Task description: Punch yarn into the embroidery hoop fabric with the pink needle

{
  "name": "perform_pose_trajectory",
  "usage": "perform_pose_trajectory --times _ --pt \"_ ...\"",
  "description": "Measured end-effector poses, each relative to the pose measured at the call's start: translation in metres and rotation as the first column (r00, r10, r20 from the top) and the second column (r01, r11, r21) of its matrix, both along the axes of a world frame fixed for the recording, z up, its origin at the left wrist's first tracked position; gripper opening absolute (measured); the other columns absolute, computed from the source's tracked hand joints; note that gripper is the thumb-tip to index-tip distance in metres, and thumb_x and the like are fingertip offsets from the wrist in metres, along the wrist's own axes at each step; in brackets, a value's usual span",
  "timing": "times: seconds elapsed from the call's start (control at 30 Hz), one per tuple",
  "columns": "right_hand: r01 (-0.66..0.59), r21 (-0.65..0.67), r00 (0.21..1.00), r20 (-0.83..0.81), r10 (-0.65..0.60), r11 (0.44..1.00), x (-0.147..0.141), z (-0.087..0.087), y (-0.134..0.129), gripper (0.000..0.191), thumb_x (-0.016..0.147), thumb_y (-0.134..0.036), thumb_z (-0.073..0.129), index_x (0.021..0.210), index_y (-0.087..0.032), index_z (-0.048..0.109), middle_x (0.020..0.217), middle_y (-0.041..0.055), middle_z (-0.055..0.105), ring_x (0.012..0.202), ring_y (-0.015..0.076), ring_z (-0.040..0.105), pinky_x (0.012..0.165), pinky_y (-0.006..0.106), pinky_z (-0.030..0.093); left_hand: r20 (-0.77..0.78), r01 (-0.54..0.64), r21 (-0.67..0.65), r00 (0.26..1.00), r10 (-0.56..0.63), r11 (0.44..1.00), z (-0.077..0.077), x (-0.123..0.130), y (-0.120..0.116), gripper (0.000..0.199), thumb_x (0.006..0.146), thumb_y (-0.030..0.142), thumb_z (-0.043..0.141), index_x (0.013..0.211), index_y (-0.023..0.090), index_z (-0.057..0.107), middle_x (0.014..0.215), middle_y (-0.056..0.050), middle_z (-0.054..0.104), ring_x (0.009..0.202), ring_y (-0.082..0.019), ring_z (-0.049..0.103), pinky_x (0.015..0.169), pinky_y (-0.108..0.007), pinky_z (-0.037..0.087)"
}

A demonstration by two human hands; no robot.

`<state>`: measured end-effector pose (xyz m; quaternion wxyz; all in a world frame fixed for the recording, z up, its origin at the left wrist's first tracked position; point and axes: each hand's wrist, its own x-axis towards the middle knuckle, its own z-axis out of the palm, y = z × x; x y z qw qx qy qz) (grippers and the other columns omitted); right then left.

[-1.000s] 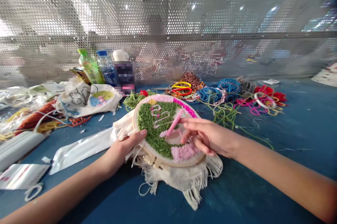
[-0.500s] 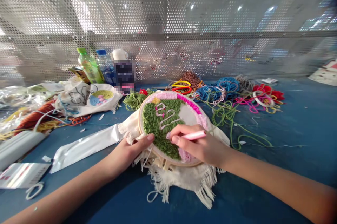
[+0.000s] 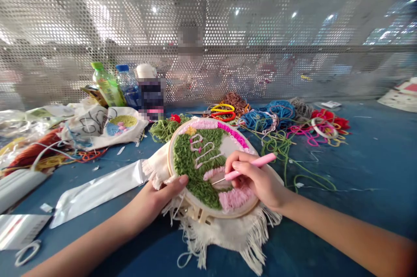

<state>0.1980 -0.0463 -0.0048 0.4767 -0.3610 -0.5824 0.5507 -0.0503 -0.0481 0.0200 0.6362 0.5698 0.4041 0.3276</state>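
A round wooden embroidery hoop (image 3: 170,155) holds white cloth (image 3: 224,229) worked with green, pale pink and magenta yarn loops. Its fringed edges hang out below, and the front is tilted toward me. My left hand (image 3: 166,192) grips the hoop's left rim, thumb on the front and fingers hidden behind. In my right hand (image 3: 257,177) is a pink punch needle (image 3: 265,160), pinched between thumb and fingers. The thin metal tip points down-left at the lower middle of the design, near a pale pink loop band; whether it touches the cloth I cannot tell.
Behind the hoop lie yellow-and-red-handled scissors (image 3: 223,110) and tangled yarn, including a blue bundle (image 3: 280,112). Bottles (image 3: 109,86) stand back left. A white packet (image 3: 100,190), another embroidered cloth (image 3: 107,127) and a white ring (image 3: 28,253) lie left. A perforated metal screen (image 3: 228,29) rises behind.
My right hand has drawn back to the right, and the punch needle's metal tip and a pale pink loop band now show. My left hand stays on the hoop. The view has shifted slightly.
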Motion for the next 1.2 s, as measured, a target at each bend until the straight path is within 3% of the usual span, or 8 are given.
perform_pose_trajectory --times 0.4,0.7,1.2 --pt "-0.047 0.074 0.984 0.174 0.033 0.996 0.012 -0.002 -0.010 0.022 0.092 -0.034 0.051 0.081 -0.018 0.062 0.069 -0.0002 0.057 0.056 0.0089 0.050 0.051 0.020 0.037 0.067 -0.005 -0.093 0.998 0.011 0.996 0.000 0.005 -0.001 0.055 0.088 0.043 0.064 0.139 0.027 0.053 0.127 -0.004 0.070 0.118 -0.028 0.063 0.099 -0.035 0.051" --pt "-0.069 0.058 0.987 0.148 0.060 0.996 0.010 -0.002 -0.009 0.024 0.091 -0.037 0.052 0.081 -0.017 0.061 0.070 0.0004 0.056 0.058 0.0096 0.051 0.051 0.020 0.037 -0.056 -0.015 -0.062 0.998 0.012 0.998 -0.002 -0.001 -0.008 0.049 0.087 0.048 0.062 0.130 0.025 0.061 0.118 -0.002 0.073 0.107 -0.024 0.067 0.100 -0.034 0.049" --pt "-0.044 0.015 0.987 0.155 0.042 0.999 0.008 -0.001 -0.010 0.026 0.090 -0.040 0.053 0.079 -0.018 0.063 0.067 0.0007 0.057 0.056 0.0097 0.052 0.050 0.020 0.037 -0.057 -0.029 -0.065 0.998 0.025 0.997 0.000 -0.001 -0.011 0.053 0.087 0.049 0.062 0.134 0.024 0.058 0.116 -0.004 0.074 0.102 -0.026 0.068 0.090 -0.034 0.055"
